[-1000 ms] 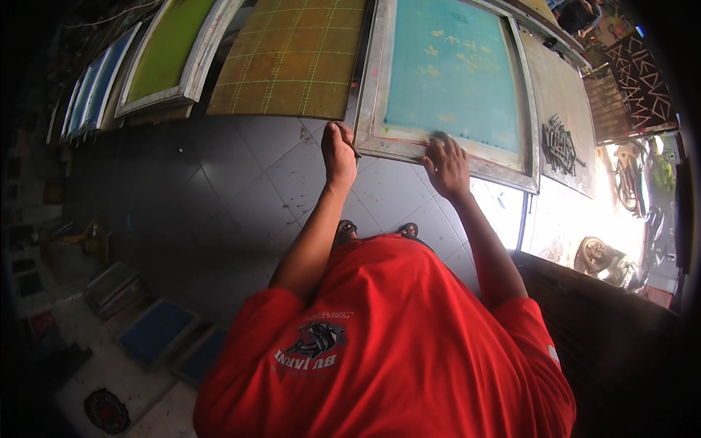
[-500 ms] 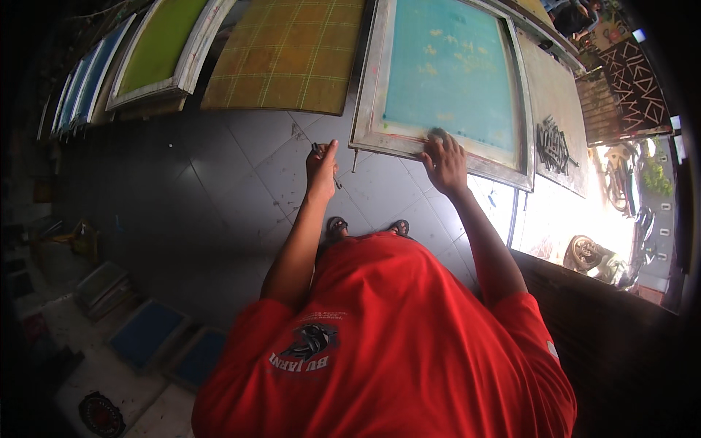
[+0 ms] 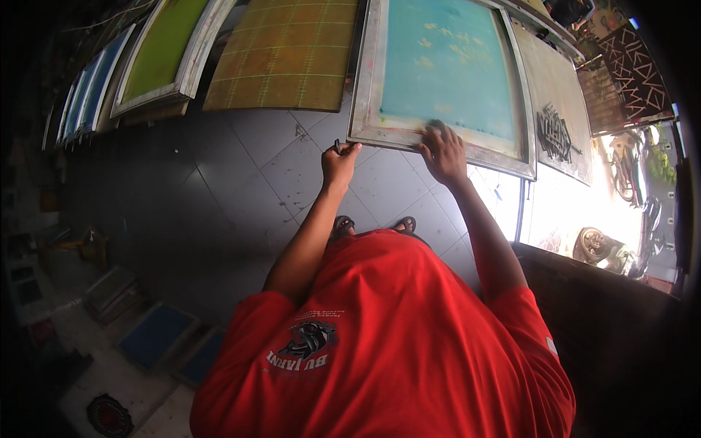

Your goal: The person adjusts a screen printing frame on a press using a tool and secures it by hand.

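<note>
A silk-screen frame (image 3: 482,158) with turquoise mesh (image 3: 445,80) lies in front of me, pale blotches on its mesh. My left hand (image 3: 339,166) is closed around a thin dark tool (image 3: 337,146), its exact kind unclear. The thumb of that hand is at the underside of the frame's near left corner. Over the near rail rests my right hand (image 3: 444,155), palm down, fingers stretched onto the rail and the mesh edge.
Left of the frame lies a brown board (image 3: 281,58) with yellow-green grid lines, then a green-meshed screen (image 3: 164,44). Right of it is a pale board (image 3: 551,95) with a black print. Grey floor tiles (image 3: 248,168) lie below; blue screens (image 3: 157,332) stand at lower left.
My left hand has moved right and slightly forward, up to the frame's near left corner. The peg that hung below that corner is now hidden. My right hand stays on the rail.
</note>
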`<act>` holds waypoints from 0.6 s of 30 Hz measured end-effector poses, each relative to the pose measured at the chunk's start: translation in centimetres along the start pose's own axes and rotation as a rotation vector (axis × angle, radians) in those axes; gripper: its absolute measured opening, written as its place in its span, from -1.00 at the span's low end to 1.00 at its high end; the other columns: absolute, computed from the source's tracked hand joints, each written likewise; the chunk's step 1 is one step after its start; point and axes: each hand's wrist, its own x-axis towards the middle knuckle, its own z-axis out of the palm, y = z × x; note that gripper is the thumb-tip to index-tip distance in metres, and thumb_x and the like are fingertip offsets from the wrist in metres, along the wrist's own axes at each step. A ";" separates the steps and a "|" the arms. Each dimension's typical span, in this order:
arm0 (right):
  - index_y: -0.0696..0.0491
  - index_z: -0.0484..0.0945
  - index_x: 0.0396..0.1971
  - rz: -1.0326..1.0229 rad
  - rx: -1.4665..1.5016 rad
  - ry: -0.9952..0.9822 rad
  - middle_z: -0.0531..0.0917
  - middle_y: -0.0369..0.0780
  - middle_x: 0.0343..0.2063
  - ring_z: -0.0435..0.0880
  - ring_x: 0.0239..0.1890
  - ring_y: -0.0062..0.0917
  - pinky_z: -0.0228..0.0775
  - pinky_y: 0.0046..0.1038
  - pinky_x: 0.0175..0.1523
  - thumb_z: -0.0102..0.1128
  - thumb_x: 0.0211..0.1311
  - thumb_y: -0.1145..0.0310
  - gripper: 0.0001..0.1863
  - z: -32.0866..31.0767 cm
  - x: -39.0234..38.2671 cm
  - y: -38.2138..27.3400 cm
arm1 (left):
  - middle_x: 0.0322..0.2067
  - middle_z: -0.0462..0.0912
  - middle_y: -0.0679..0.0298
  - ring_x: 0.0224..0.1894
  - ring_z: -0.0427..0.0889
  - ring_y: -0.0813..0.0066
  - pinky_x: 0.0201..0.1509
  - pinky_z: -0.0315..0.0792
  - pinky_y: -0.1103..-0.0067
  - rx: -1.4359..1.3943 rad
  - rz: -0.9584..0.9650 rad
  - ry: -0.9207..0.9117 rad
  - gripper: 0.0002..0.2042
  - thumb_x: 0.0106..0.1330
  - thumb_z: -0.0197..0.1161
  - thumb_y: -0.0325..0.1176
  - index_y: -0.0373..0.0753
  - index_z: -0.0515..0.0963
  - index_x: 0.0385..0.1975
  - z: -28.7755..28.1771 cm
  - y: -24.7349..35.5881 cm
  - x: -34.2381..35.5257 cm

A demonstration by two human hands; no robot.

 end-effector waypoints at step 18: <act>0.03 0.42 0.01 0.025 0.007 -0.010 0.32 -0.01 0.15 0.28 0.20 -0.14 0.06 -0.16 0.26 0.10 0.15 0.01 -0.49 0.4 -0.1 0.7 | -0.69 0.25 0.48 -0.65 0.18 0.72 -0.59 0.06 0.70 -0.455 -0.373 -0.337 -0.76 0.20 0.30 -0.25 -0.15 0.38 -0.57 -2.0 -1.3 -1.2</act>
